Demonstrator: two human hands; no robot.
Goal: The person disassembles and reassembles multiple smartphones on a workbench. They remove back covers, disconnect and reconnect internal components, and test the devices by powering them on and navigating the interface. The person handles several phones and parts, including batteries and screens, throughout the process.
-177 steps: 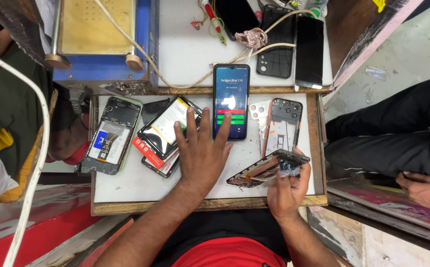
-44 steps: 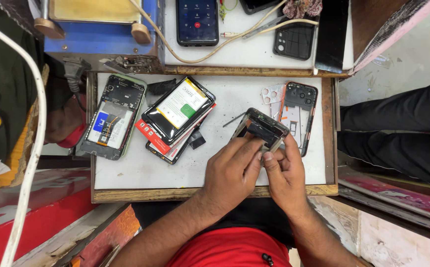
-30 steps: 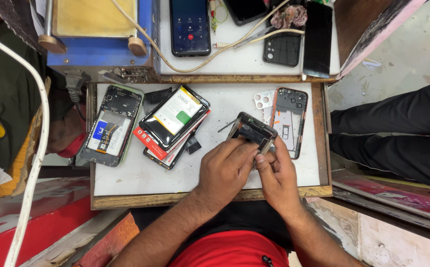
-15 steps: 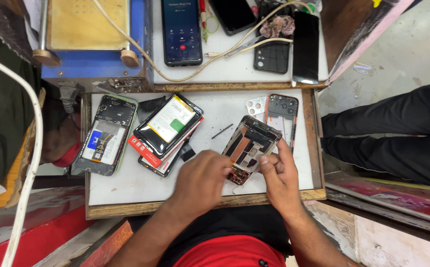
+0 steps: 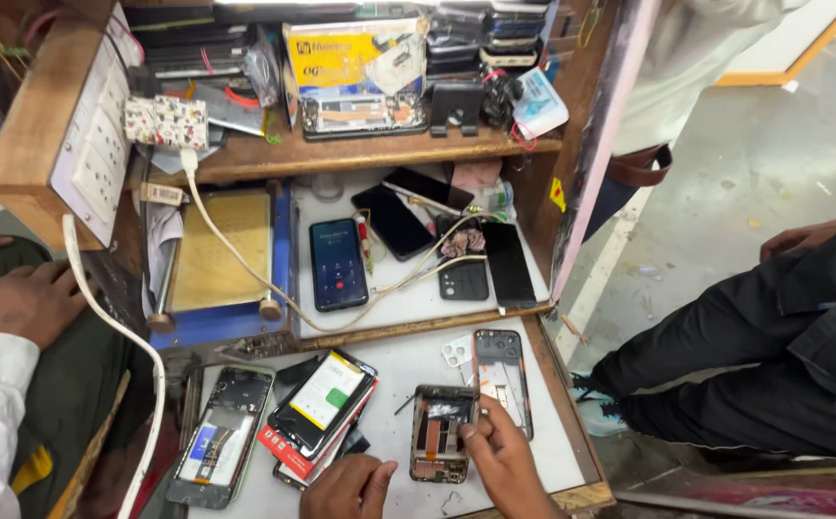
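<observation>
At lower centre of the frame, the right hand (image 5: 506, 463) pinched the right edge of an opened phone frame (image 5: 443, 432) lying on the white tray (image 5: 553, 447), thumb on its rim. Beside it, the left hand (image 5: 349, 488) rested loosely curled, touching nothing clearly (its fingers partly cut off). Two more opened phones lay near: one (image 5: 503, 375) right, one (image 5: 218, 444) lower left.

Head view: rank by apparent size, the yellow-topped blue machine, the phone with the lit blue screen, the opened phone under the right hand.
1. Yellow-topped blue machine, clearly largest.
2 and 3. Lit-screen phone and opened phone look alike; the opened one sits nearer the camera, under the right hand, so no ranking.
</observation>
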